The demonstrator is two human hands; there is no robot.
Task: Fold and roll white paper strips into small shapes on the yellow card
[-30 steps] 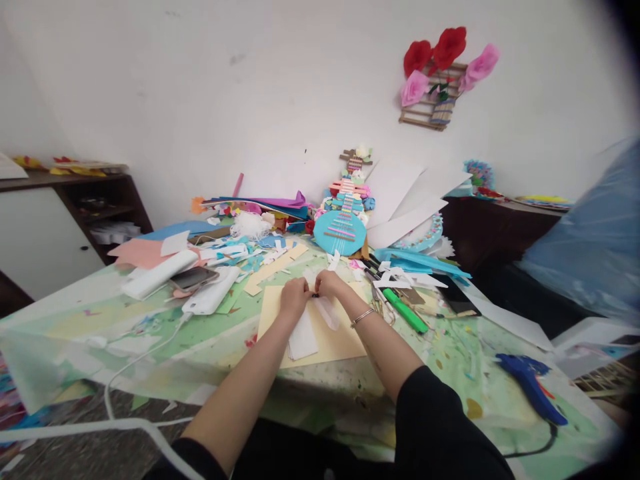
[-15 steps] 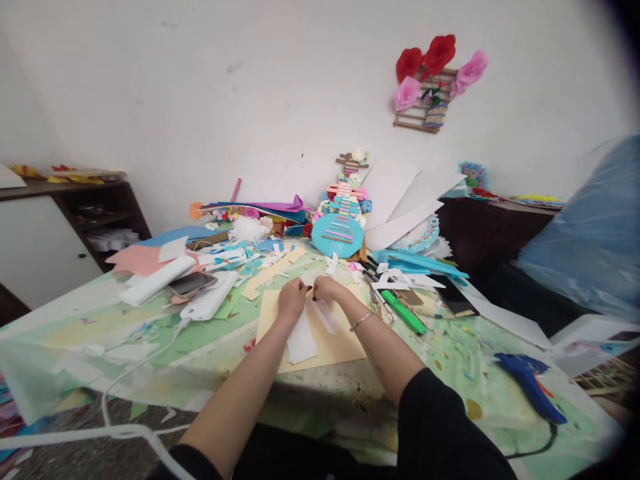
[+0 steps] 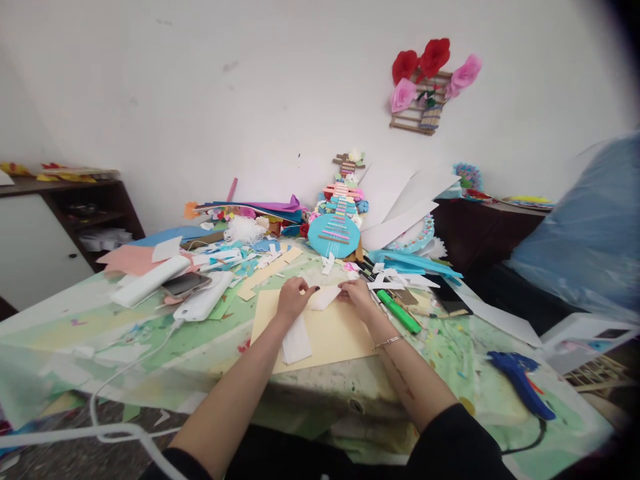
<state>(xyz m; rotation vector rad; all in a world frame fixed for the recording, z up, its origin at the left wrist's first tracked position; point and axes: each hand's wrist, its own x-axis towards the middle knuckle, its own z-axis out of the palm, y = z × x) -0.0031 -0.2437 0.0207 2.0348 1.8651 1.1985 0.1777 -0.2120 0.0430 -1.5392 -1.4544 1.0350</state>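
Note:
A small piece of thin white paper (image 3: 324,299) stretches between my hands, just above a pale yellow sheet (image 3: 343,337). My left hand (image 3: 294,300) pinches its left end between thumb and fingertips. At the other end, my right hand (image 3: 358,297) has its fingertips closed on the paper's right corner. A stack of folded white paper strips (image 3: 297,343) lies on the yellow sheet, partly under my left wrist.
A blue glue gun (image 3: 523,383) lies at the right. A green marker (image 3: 399,311) and a black phone (image 3: 451,297) are nearer. At left are another phone (image 3: 186,285) and a white power bank (image 3: 204,297) with a cable. Behind stands a blue paper instrument (image 3: 334,235).
My right hand has moved right, away from my left hand. The white paper, earlier hanging down near my right fingers, now spans between both hands.

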